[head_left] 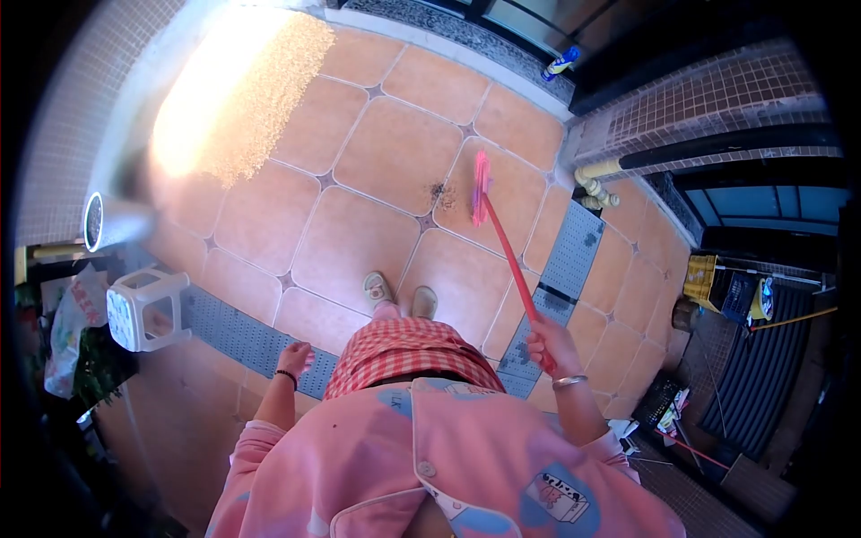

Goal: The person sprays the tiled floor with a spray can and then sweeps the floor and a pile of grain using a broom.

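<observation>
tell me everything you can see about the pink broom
The pink broom has a long, thin red-pink handle and a narrow bright pink head, plastic by the look of it. It slants from the right hand, which grips the upper handle, forward and left to the head, which rests on an orange floor tile. A small pile of dark dirt lies just left of the head. The left hand is off it, hanging free at the side.

The floor (395, 152) is laid with large orange tiles, crossed by a grey grated drain strip (242, 336). A small pile of dark dirt (439, 193) lies on a tile, just beside the pink broom head (481, 188). A white plastic stool (143, 309) stands at the left, and a bottle (560, 64) lies by the far edge.
</observation>
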